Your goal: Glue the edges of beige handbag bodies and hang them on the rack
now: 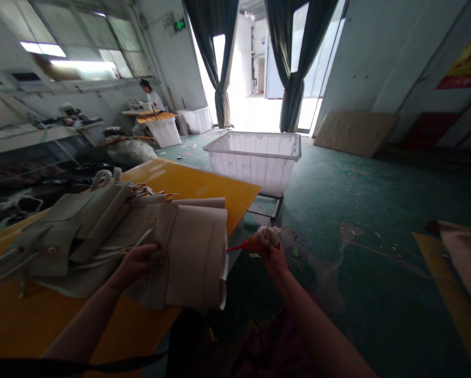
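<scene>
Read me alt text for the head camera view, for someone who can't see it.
A person's right hand holds a bottle, its red nozzle pointing at the edge of stacked beige bag pieces, on which the left hand rests. The pieces lie on a yellow tabletop, with a white bin standing beyond it.

Premises, as I log them remotely: bag workshop. Evidence: beige bags [196,252] heaped on a yellow desk [188,181], large white tub [251,169], scuffed green floor [337,184], one person [154,98] at a far desk [140,112].
</scene>
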Available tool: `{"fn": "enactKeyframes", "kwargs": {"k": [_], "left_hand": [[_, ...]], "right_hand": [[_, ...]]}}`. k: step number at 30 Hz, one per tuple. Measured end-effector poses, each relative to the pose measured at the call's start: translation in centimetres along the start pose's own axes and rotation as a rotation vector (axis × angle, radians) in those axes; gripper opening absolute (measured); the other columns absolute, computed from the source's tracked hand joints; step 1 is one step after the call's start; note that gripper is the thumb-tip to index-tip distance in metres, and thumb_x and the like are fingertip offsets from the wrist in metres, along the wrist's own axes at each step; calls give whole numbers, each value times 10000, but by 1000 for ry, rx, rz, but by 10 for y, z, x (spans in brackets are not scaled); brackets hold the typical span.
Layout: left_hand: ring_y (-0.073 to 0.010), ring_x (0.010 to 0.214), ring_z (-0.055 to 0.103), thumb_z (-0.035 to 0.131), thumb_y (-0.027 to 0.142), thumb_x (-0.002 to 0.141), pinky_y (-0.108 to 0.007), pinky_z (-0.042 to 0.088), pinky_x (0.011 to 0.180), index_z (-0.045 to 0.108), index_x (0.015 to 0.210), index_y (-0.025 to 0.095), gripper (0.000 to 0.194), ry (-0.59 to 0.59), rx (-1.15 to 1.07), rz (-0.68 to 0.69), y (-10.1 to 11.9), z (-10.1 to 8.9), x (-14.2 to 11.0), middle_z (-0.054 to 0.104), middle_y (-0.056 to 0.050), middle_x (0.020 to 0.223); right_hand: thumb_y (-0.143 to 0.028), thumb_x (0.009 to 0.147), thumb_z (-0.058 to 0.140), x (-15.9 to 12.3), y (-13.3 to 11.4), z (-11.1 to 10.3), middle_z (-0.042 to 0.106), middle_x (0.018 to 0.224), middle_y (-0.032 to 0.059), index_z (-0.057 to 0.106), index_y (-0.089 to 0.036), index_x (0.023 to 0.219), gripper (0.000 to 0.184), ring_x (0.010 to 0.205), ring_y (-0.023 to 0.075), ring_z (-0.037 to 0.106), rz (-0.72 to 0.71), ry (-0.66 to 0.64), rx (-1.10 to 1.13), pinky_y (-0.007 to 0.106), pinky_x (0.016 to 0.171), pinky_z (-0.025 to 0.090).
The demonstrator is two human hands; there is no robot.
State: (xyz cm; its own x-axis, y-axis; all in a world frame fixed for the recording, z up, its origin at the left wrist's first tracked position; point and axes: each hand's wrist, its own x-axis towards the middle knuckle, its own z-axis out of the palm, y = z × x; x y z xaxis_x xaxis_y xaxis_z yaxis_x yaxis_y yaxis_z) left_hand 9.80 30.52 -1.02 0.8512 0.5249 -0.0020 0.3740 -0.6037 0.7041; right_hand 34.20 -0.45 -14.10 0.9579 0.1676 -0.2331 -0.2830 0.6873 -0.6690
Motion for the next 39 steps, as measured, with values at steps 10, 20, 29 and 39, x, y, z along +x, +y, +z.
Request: {"fn": "enactKeyframes", "kwargs": {"k": [10,20,29,39], "left_hand": [[-106,569,414,748,517,653,-189,398,503,526,569,187,406,46,-50,178,6,0,-2,415,50,565],[-104,566,398,736,524,646,-199,376,508,501,583,199,407,71,-25,158,-1,3,-1,383,59,581],[-105,573,381,712,491,668,-209,370,522,480,580,203,380,67,-6,193,4,3,-2,374,61,591],[-117,586,416,716,536,656,-209,387,537,535,595,197,389,98,11,217,-2,4,-1,416,55,593]], "right_hand": [[-314,472,910,23,-1,23,723,944,8,652,-241,973,569,818,245,684,20,-5,-72,356,630,578],[-290,450,931,-31,-14,-14,746,955,-29,684,-263,996,600,866,213,695,114,7,-71,320,717,586],[-298,508,945,-60,-24,-23,762,1016,-29,679,-285,1085,636,890,206,718,187,-28,-44,320,745,606],[-237,476,934,-72,-33,-16,760,950,-36,698,-276,1033,607,812,188,709,141,-9,-42,286,680,602]]}}
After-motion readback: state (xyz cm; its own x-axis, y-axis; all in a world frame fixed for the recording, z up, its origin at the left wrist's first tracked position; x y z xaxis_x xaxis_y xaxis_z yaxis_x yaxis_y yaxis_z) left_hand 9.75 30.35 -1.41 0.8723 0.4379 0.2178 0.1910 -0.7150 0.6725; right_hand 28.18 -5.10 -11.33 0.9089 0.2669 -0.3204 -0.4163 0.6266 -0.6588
